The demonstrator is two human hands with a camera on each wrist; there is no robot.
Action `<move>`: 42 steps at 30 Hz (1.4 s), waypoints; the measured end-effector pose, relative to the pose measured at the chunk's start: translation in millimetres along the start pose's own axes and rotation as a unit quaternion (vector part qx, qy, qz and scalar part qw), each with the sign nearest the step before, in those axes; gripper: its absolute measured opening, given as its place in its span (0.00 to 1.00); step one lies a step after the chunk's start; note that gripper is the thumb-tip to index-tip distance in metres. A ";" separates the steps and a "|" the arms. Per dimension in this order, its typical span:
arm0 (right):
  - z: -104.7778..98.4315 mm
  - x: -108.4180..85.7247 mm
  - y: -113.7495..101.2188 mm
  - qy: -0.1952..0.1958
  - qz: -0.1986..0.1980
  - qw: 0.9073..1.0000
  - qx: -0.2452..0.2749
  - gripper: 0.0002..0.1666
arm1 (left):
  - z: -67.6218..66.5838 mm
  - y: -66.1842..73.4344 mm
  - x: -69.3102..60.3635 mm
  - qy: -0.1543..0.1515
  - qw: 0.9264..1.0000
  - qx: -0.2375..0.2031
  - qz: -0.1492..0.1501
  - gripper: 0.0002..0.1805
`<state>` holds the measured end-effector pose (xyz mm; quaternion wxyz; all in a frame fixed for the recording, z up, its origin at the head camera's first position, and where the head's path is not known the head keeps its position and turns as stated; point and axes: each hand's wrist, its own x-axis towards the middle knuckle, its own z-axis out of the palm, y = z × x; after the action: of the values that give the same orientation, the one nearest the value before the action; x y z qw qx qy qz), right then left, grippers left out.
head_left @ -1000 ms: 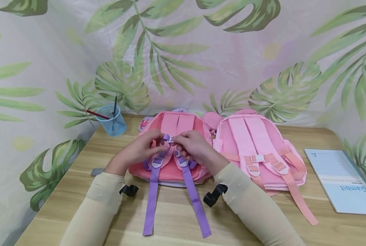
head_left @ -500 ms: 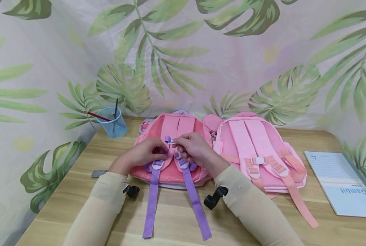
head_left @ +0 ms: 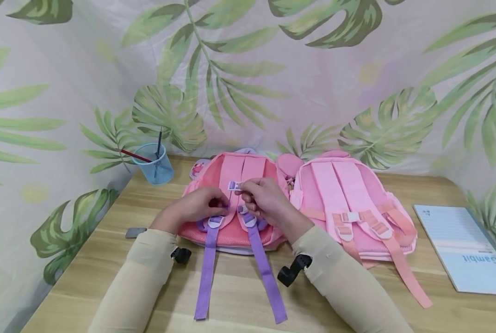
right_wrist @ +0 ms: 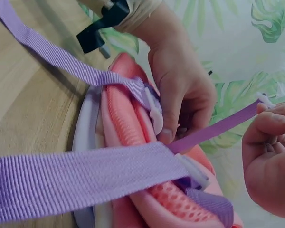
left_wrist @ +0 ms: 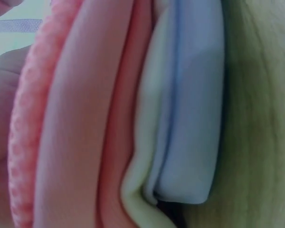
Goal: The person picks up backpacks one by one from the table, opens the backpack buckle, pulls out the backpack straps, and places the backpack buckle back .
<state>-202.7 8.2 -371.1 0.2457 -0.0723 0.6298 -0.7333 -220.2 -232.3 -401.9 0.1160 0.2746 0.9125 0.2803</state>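
Observation:
In the head view my right hand [head_left: 266,199] pinches a white plastic buckle [head_left: 233,185] between thumb and fingers, raised over a pink backpack [head_left: 206,173] that lies with its straps up. From that buckle, a narrow purple strap [right_wrist: 218,124] runs taut down to the backpack in the right wrist view. My left hand [head_left: 198,208] is lower, at the left shoulder strap, fingers bent beside its white strap adjuster [head_left: 215,222]. Whether its fingertips grip anything is hidden. Two wide purple straps [head_left: 207,277] trail toward me. The left wrist view shows mostly the backpack's side [left_wrist: 80,114].
A lighter pink backpack [head_left: 358,185] with peach straps lies to the right. Past it is a blue-and-white notebook [head_left: 466,247]. A blue mesh pen cup [head_left: 156,171] holds pens at the back left. A small grey flat object [head_left: 135,232] lies beside my left forearm.
My left hand has come away from the buckle and dropped slightly, down to the left shoulder strap. My right hand keeps the buckle, which has turned to show its flat face.

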 end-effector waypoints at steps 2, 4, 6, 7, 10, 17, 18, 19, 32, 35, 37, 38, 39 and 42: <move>0.8 -1.3 -0.6 -0.001 -0.005 1.000 0.011 0.15 | 0.5 -0.3 0.7 -0.002 1.000 0.002 0.003 0.06; 1.5 -2.3 -0.8 -0.002 -0.010 1.000 0.020 0.15 | 0.8 0.0 1.2 -0.003 1.000 0.002 0.003 0.06; 2.2 -3.4 -1.2 -0.001 -0.015 0.999 0.029 0.15 | 0.7 1.1 1.6 -0.004 1.000 0.003 0.001 0.06; 2.7 -3.8 -1.3 -0.001 -0.016 0.999 0.034 0.15 | 0.6 1.8 1.7 -0.004 1.000 0.003 -0.001 0.07; 3.4 -4.6 -1.2 -0.004 -0.019 0.999 0.041 0.15 | 0.3 3.1 1.3 -0.007 1.000 0.001 -0.006 0.07; 3.5 -3.5 -0.1 -0.010 -0.021 0.999 0.038 0.16 | -1.8 4.5 -6.0 0.009 1.000 -0.024 -0.013 0.08; 3.2 -3.5 0.1 -0.011 -0.020 0.999 0.035 0.16 | -2.8 5.4 -8.0 0.018 0.999 -0.032 -0.017 0.09; 3.1 -3.5 0.1 -0.012 -0.019 0.999 0.032 0.15 | -4.4 6.8 -10.2 0.028 0.999 -0.041 -0.020 0.11; -5.6 -5.6 0.1 -0.003 -0.024 1.000 0.007 0.16 | -19.4 40.4 -11.1 0.141 0.984 -0.095 0.055 0.21; -6.6 -7.2 0.1 -0.007 -0.025 1.000 -0.002 0.16 | -19.3 43.5 -9.4 0.149 0.982 -0.088 0.070 0.17; -7.2 -7.6 0.3 -0.009 -0.026 1.000 -0.007 0.17 | -19.1 44.9 -8.4 0.152 0.982 -0.086 0.076 0.14; -7.5 -7.7 0.5 -0.010 -0.026 1.000 -0.006 0.17 | -19.0 45.2 -8.1 0.154 0.981 -0.085 0.077 0.13; -7.6 -7.9 0.5 -0.010 -0.025 1.000 -0.005 0.19 | -18.9 45.4 -7.9 0.155 0.981 -0.084 0.077 0.12; -9.3 -6.6 1.4 -0.006 -0.019 1.000 0.007 0.21 | -18.8 46.4 -7.3 0.162 0.980 -0.085 0.077 0.11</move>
<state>-200.5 19.3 -372.9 0.2361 -0.0873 0.6216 -0.7418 -200.9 -212.8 -359.5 -0.0323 0.2839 0.8683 0.4055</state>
